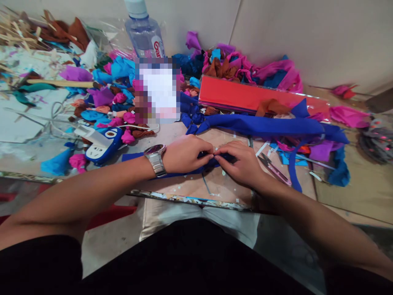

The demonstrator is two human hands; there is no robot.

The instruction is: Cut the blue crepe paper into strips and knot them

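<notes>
A strip of dark blue fabric point(184, 172) lies along the front of the table, passing under my left wrist. My left hand point(187, 153), with a metal watch point(155, 159) on its wrist, pinches the strip between thumb and fingers. Facing it, my right hand point(241, 162) pinches the same fabric, the two thumb tips almost meeting. The part between the fingers is mostly hidden. Beyond the hands stretches a longer blue fabric strip point(264, 125), bunched at its left end. To the right of my right hand lie small pink-handled thread snips point(274, 168).
A blue and white power strip point(104, 147) with a cable sits at left. Behind it are several coloured cloth bundles point(101, 96) and a clear bottle point(144, 30). A red flat pack point(245, 95) lies at the back. Cardboard point(356, 192) covers the right side.
</notes>
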